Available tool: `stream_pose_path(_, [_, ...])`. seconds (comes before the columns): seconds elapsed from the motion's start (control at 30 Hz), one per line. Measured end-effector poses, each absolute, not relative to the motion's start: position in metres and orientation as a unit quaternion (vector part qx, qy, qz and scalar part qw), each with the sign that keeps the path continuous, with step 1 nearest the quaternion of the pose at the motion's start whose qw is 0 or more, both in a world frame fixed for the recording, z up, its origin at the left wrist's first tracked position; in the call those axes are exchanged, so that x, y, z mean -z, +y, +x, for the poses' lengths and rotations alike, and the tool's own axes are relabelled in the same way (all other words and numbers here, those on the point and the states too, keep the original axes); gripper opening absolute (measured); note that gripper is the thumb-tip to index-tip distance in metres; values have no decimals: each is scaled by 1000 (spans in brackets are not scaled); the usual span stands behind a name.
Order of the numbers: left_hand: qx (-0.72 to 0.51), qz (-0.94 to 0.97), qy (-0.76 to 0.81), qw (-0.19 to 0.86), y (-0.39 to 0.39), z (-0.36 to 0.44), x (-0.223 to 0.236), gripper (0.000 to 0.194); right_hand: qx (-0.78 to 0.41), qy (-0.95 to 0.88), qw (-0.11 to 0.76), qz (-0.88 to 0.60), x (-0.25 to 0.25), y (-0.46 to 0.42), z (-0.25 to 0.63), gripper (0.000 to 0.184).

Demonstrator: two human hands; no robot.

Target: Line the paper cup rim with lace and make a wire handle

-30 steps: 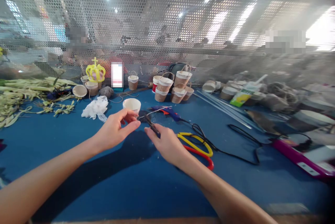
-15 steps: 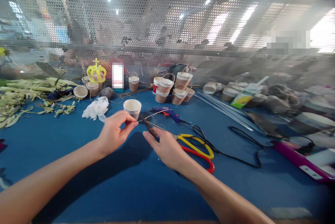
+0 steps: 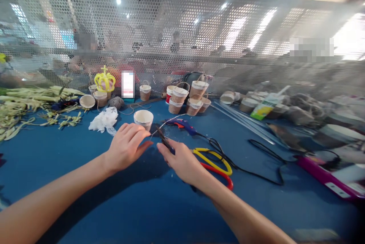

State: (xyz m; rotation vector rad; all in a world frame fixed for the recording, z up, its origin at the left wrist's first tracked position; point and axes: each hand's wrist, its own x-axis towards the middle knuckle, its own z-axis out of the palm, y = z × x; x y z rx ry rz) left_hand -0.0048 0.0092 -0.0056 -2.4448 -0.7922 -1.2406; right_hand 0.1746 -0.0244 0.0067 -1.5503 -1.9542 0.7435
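My right hand [image 3: 182, 162] is closed around dark-jawed pliers [image 3: 163, 136], whose tips meet a thin twisted wire [image 3: 171, 119]. The wire slants up to the right, its far end free in the air. At its lower end is my left hand [image 3: 125, 147], thumb and fingers apart around the wire tip; any light touch there is too small to make out. Just behind the hands stands a small brown paper cup [image 3: 144, 119] with a white rim. Scissors with one yellow and one red handle [image 3: 216, 162] lie beside my right hand, partly covered by it.
A blue glue gun [image 3: 185, 126] trails a black cord toward a purple power strip [image 3: 327, 177]. Small handled buckets [image 3: 176, 105] stand at the back before a perforated metal screen [image 3: 171, 27]. Crumpled white material [image 3: 104, 120] and pale dried stems [image 3: 28, 101] lie left, clear sticks [image 3: 245, 124] right.
My left thumb and fingers have parted from their pinch on the wire end. The wire now slopes more steeply, and the pliers have turned more upright.
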Motion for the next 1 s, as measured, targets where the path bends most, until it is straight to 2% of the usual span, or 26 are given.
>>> stream_pose_path(0.1, [420, -855, -239, 189, 10, -7, 5, 6, -282, -722, 271, -570, -3, -25, 172, 30])
stream_pose_path(0.2, [442, -852, -259, 107, 7, -6, 3, 6, -260, -730, 272, -571, -2, -26, 171, 31])
stream_pose_path(0.27, [476, -815, -326, -53, 3, -2, 0, 11, -232, -737, 280, -570, -2, -26, 170, 30])
stream_pose_path(0.33, [472, -716, -411, -310, -1, 4, -4, 17, -203, -740, 286, -574, -4, -26, 170, 28])
stream_pose_path(0.4, [427, -570, -412, -569, -4, 9, -9, 23, -174, -740, 286, -583, -4, -26, 169, 26])
stream_pose_path(0.47, [384, -467, -378, -701, -6, 12, -12, 26, -154, -741, 287, -587, -5, -26, 169, 24])
stream_pose_path(0.5, [375, -454, -367, -720, -5, 12, -12, 27, -151, -741, 288, -587, -5, -26, 170, 24])
stream_pose_path(0.53, [374, -471, -367, -710, -5, 11, -13, 27, -156, -741, 290, -585, -6, -26, 170, 25])
stream_pose_path(0.6, [392, -574, -383, -608, -3, 7, -11, 20, -182, -737, 288, -583, -7, -26, 171, 27])
stream_pose_path(0.67, [417, -714, -383, -411, 0, 3, -8, 13, -218, -727, 282, -588, -8, -26, 173, 30])
stream_pose_path(0.77, [436, -839, -315, -76, 4, -3, -2, 17, -264, -718, 275, -583, -7, -25, 174, 31])
stream_pose_path(0.83, [436, -856, -266, 75, 6, -6, 1, 12, -281, -720, 274, -572, -6, -25, 174, 30])
stream_pose_path(0.9, [425, -860, -238, 153, 7, -8, 2, 9, -288, -720, 271, -570, -5, -25, 173, 29])
stream_pose_path(1.0, [409, -863, -233, 183, 7, -10, 1, 4, -279, -720, 263, -578, -6, -26, 172, 30])
